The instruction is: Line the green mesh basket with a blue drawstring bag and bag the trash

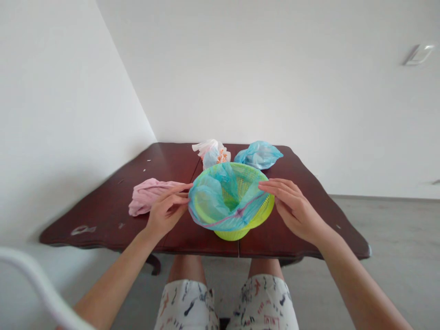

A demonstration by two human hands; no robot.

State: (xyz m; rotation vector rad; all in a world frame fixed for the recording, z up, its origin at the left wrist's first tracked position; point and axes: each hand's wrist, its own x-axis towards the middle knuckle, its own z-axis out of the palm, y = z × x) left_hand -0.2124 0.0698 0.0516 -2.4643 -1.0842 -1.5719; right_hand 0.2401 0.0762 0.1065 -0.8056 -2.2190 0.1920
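A yellow-green plastic basket with mesh sides stands near the front edge of the table. Over its rim and down inside lies a thin blue plastic bag with a pinkish-purple drawstring along its edge. My left hand is closed at the left rim, fingers and thumb pinching the bag's edge there. On the opposite side my right hand has its fingers stretched out together, resting on the bag at the right rim. The right thumb is partly hidden under the fingers.
The dark red wooden table has a wavy edge. A folded pink cloth lies beside my left hand. Behind the basket are a white plastic bag with orange print and a second blue bag. White walls border the table's back and left.
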